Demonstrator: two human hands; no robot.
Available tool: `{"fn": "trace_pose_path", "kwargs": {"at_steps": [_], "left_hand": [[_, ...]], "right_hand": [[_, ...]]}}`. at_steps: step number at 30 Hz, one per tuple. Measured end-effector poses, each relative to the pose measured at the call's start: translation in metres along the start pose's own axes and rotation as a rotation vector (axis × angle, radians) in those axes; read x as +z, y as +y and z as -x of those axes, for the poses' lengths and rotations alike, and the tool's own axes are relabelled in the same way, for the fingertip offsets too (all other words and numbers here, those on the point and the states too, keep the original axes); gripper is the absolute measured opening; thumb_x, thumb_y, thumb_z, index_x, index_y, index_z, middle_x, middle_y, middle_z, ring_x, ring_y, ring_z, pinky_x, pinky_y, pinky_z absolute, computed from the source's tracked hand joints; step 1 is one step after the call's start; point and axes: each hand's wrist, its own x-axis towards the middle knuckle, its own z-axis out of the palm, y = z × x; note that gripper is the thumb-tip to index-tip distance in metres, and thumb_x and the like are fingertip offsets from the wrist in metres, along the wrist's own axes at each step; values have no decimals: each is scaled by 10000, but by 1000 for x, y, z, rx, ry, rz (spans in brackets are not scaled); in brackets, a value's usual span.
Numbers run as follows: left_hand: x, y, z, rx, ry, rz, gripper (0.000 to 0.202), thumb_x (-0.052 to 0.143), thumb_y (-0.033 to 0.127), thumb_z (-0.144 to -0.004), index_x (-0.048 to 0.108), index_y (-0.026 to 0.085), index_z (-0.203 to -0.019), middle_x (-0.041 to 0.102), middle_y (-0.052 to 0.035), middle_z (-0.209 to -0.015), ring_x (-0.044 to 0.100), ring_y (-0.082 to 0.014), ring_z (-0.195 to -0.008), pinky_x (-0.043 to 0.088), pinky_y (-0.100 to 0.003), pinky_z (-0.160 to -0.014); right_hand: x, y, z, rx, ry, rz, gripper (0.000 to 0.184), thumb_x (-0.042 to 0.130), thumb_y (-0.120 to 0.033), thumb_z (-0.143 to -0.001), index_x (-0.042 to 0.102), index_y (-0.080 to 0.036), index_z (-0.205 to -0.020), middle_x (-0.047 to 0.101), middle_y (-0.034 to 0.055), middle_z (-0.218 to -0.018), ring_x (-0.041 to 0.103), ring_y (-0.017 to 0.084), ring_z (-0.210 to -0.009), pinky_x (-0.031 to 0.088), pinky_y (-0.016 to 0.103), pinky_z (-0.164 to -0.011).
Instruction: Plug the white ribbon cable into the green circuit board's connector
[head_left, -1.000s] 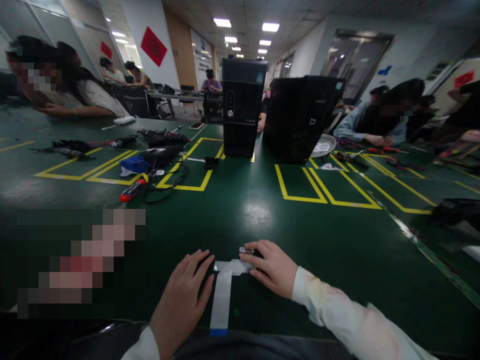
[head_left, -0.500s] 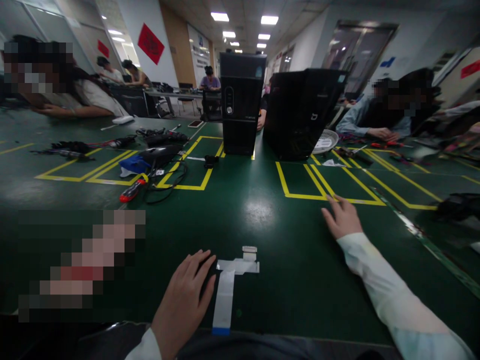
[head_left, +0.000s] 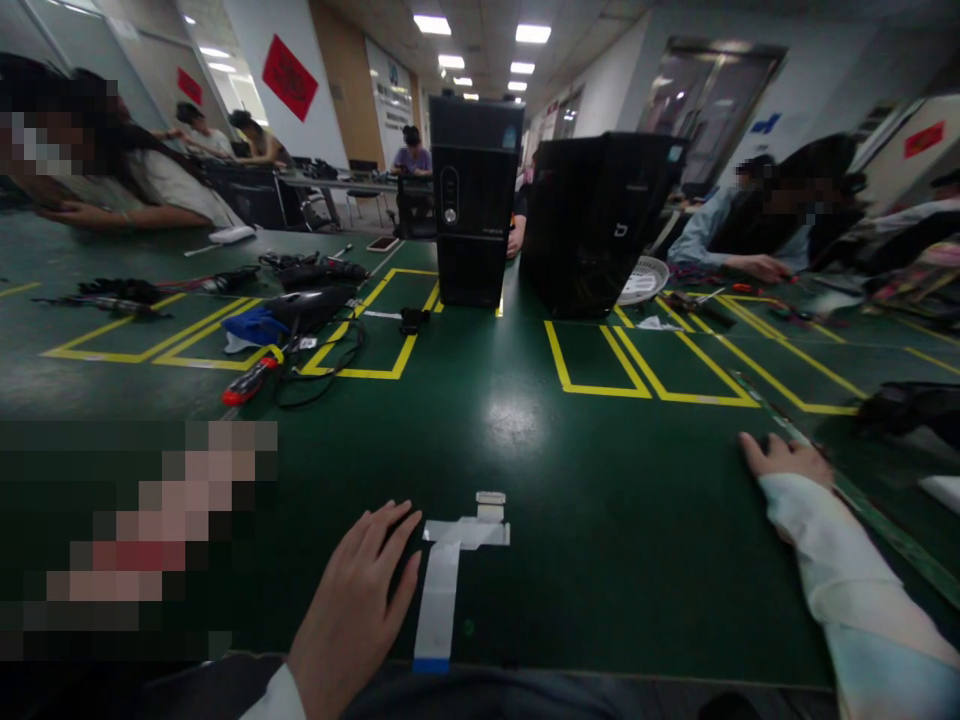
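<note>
A white flat ribbon cable (head_left: 437,605) with a blue end lies on the green tabletop in front of me, bent into a T shape. At its far end sits a small connector (head_left: 491,505). Just left of the cable, my left hand (head_left: 360,585) rests palm down on the table, fingers stretched out and holding nothing. Far to the right, my right hand (head_left: 787,460) is low over or on the tabletop near a worn strip, fingers apart and nothing in them. I cannot tell whether its palm touches the surface.
Two black computer towers (head_left: 469,210) (head_left: 600,220) stand at the back. Left lie a red-and-black screwdriver (head_left: 251,381), a blue cloth-like item (head_left: 255,327) and dark cables. A white basket (head_left: 645,280) is behind the right tower. Co-workers sit around; a blurred-out forearm lies at left.
My right hand has swung right and closer to me, away from the yellow tape outlines. My left hand and the ribbon cable stay in place; the view has shifted slightly.
</note>
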Motion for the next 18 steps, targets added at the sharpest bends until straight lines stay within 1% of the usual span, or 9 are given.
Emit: {"fn": "trace_pose_path", "kwargs": {"at_steps": [3,5,9,12,14,18], "left_hand": [[-1,0,0,-3,-7,-9,406,428,358,-924,523,216,-1293,539,-84,-1321,482,-292,-1233,418,-510,-1009],[-1,0,0,-4,-7,-14,408,430,360,-923,524,213,-1292,541,-86,-1319,483,-294,-1231,417,-512,-1009],[-1,1,1,2,-7,-25,405,430,363,-926,528,206,-1287,547,-90,-1312,487,-293,-1229,421,-507,-1007],[-1,1,1,0,-11,-26,408,428,365,-928,523,207,-1292,546,-91,-1313,481,-291,-1235,421,-507,-1007],[-1,1,1,-2,-10,-20,410,429,367,-927,519,213,-1296,544,-87,-1316,479,-288,-1238,420,-506,-1009],[0,1,0,0,0,-7,406,428,370,-928,526,212,-1288,551,-88,-1306,489,-288,-1226,420,-503,-1008]], "right_hand": [[2,0,-2,-32,-18,-16,660,262,-520,-912,449,-77,-1365,359,219,-1426,352,366,-1288,300,459,-1007],[2,2,-1,-11,0,-27,655,266,-521,-915,438,-84,-1373,349,235,-1423,339,372,-1294,298,464,-998],[-2,5,1,86,72,-37,655,283,-514,-912,426,-70,-1372,323,287,-1406,256,404,-1323,270,510,-975],[-3,7,2,132,77,-40,703,248,-538,-909,439,-24,-1349,376,326,-1338,329,424,-1262,278,519,-940],[-2,8,3,138,65,-37,731,228,-563,-902,451,-21,-1339,387,333,-1320,362,434,-1225,274,526,-925],[-3,8,6,101,39,-32,779,179,-608,-890,421,-43,-1369,368,323,-1339,355,441,-1223,289,533,-895]]}}
